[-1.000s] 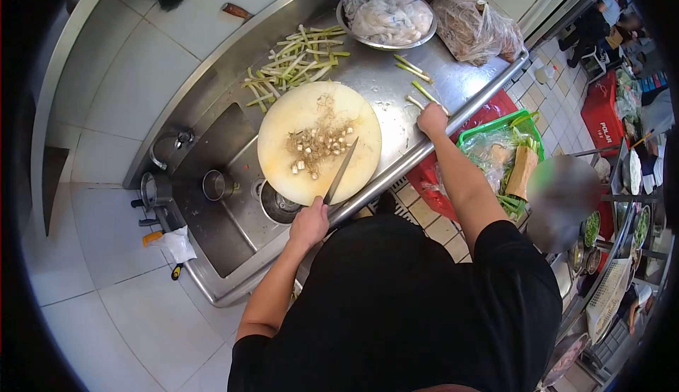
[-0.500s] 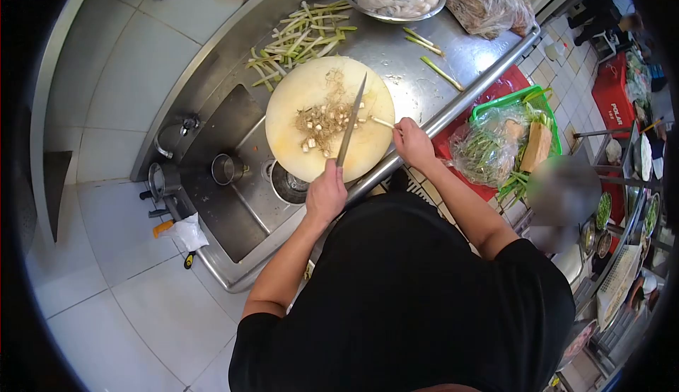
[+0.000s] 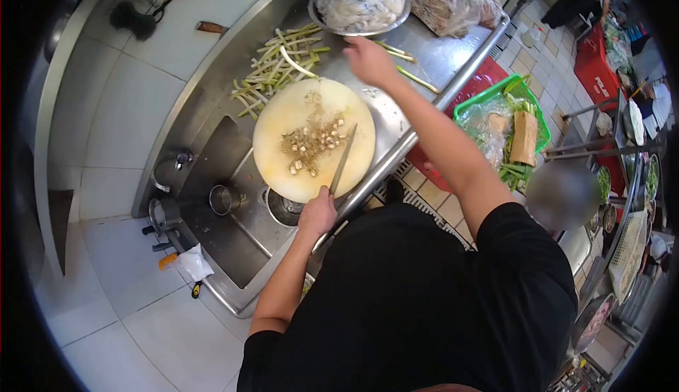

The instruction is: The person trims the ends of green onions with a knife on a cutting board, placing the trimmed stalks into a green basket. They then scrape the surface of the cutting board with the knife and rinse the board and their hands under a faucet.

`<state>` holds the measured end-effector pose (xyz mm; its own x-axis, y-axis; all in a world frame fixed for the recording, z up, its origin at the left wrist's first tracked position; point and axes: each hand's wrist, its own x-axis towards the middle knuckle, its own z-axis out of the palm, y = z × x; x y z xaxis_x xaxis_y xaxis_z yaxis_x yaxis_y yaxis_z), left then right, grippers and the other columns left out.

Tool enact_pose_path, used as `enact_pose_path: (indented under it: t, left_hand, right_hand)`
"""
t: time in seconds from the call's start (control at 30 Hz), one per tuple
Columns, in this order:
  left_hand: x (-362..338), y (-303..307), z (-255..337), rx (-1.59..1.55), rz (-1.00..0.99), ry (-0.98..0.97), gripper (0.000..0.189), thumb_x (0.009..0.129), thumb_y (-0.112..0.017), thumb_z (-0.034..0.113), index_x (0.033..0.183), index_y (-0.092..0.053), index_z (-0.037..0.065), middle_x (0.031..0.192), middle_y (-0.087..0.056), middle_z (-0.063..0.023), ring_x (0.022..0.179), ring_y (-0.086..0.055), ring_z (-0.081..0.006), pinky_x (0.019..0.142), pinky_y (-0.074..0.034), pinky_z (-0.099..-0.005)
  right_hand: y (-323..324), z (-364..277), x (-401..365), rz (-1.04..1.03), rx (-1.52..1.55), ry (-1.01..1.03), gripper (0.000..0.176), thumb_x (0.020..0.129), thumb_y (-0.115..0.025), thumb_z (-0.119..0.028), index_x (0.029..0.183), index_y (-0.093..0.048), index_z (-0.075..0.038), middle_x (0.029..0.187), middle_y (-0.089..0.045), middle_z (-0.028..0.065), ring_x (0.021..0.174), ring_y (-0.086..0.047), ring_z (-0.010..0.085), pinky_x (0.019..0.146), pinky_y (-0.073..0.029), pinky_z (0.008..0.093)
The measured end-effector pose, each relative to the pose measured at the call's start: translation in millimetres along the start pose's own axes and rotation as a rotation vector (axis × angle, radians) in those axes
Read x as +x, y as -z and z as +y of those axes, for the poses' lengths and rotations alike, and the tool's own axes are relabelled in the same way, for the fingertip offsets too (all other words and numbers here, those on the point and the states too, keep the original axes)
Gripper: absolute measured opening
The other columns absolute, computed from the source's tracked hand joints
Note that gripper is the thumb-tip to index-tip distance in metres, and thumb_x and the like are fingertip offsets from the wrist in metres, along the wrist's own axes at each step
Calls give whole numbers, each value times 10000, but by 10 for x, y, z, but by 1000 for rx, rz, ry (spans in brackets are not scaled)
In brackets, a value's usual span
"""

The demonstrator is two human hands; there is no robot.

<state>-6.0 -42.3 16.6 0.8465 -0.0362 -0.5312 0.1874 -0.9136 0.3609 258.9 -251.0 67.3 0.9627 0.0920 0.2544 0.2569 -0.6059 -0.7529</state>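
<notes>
My left hand (image 3: 317,212) is closed round the handle of a long knife (image 3: 343,162), whose blade rests over the right side of a round pale cutting board (image 3: 272,119). Cut root ends (image 3: 311,141) with stringy roots lie in the middle of the board. Beyond its right edge, my right hand (image 3: 369,61) reaches out near the metal bowl, fingers apart and holding nothing I can see. A pale scallion (image 3: 296,63) shows at the near side of a pile of trimmed scallions (image 3: 265,73), apart from my right hand. More scallions (image 3: 417,78) lie right of that hand.
A metal bowl (image 3: 397,22) with plastic-wrapped contents and a filled plastic bag (image 3: 453,3) stand at the back. The sink (image 3: 237,229) is at left. Right of the steel counter, a green basket (image 3: 543,134) holds greens. Other people are at far right.
My right hand has moved away from the board toward the bowl, and the scallion it held has left it and now shows by the pile. The knife has tilted lower to the right.
</notes>
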Motion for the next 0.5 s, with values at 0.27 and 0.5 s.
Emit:
enact_pose_path:
  t: [0.27, 0.5]
  left_hand:
    - [-210, -29, -11, -46, -3, 60, 250, 965, -432, 265, 1076, -460, 42, 864, -635, -311, 840, -622, -487, 769, -479, -570]
    - [-209, -14, -192, -117, 115, -10, 237, 966, -436, 261, 1037, -476, 38, 827, -625, -314, 819, -606, -497, 744, -461, -585]
  right_hand:
    - [-36, 1423, -621, -386, -677, -430, 525, 851, -569, -176, 1318, -426, 15, 1405, -396, 220, 1281, -429, 398, 1040, -382, 503]
    - [-39, 1228, -499, -82, -415, -154, 252, 861, -603, -142, 1054, -530, 3, 1077, -617, 201, 941, -653, 298, 789, -527, 387]
